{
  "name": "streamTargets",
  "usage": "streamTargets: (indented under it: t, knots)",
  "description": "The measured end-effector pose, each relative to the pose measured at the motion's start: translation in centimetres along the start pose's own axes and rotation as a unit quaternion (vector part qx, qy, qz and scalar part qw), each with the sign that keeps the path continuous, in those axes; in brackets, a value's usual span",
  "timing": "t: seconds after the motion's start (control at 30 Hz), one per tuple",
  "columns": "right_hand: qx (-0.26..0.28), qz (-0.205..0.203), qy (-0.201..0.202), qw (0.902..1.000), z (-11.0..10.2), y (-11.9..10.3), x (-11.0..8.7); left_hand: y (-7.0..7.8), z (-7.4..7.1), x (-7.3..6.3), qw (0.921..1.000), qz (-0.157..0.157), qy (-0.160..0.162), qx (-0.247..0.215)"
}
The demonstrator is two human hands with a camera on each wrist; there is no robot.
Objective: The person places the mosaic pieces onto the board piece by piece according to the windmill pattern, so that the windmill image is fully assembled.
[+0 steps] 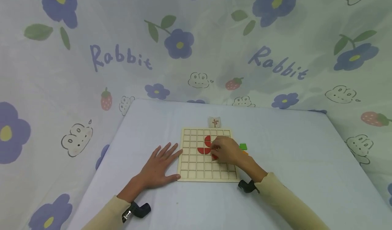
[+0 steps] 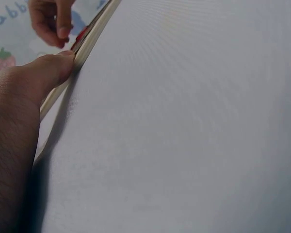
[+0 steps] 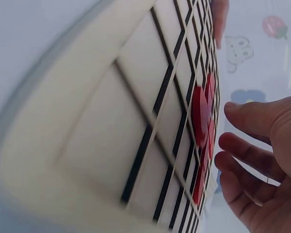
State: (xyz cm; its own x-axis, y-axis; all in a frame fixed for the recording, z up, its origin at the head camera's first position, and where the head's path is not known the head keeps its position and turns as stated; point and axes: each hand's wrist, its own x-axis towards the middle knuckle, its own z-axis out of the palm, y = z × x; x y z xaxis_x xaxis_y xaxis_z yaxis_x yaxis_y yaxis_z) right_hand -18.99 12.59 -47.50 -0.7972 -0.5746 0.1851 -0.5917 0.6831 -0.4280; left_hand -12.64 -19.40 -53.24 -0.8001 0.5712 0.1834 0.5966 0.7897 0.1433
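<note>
A pale wooden grid board (image 1: pixel 194 175) lies on the white table with several red curved-edged pieces (image 1: pixel 203 150) set in its cells. My right hand (image 1: pixel 227 150) hovers over these pieces and partly covers them. In the right wrist view, a gap shows between its thumb (image 3: pixel 250 116) and loosely bent fingers, and I see nothing held there. One red piece (image 3: pixel 200 116) stands out above the grid near the fingers. My left hand (image 1: pixel 157 167) rests spread at the board's left edge, its thumb (image 2: pixel 58 68) touching the rim.
A small card (image 1: pixel 214 122) with a red pattern on a grid lies just behind the board. To the right, a green square piece (image 1: pixel 243 146) and an orange piece (image 1: pixel 245 152) lie close to the right wrist. A patterned cloth (image 1: pixel 171 70) stands behind the table.
</note>
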Motion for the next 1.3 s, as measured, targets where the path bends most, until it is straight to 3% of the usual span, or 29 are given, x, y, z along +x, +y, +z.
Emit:
streamTargets:
  t: [0.4,0.7,1.03,1.3]
  knots:
    - [-0.074,0.077,-0.005,0.9942,-2.3,1.3,-4.1,-0.1,-0.1,0.0,1.0000,-0.001,-0.008,-0.004]
    - [-0.082,0.112,0.021,0.9901,-3.9,2.9,-6.6,-0.1,-0.1,0.1,0.9999,-0.005,-0.014,-0.003]
    - [-0.048,0.158,0.008,0.9863,-3.4,3.8,-8.5,0.0,-0.2,-0.1,1.0000,-0.002,-0.002,-0.006]
    - [-0.039,0.165,0.043,0.9847,-3.2,4.4,-8.9,0.0,-0.3,0.0,0.9998,0.009,0.015,-0.002]
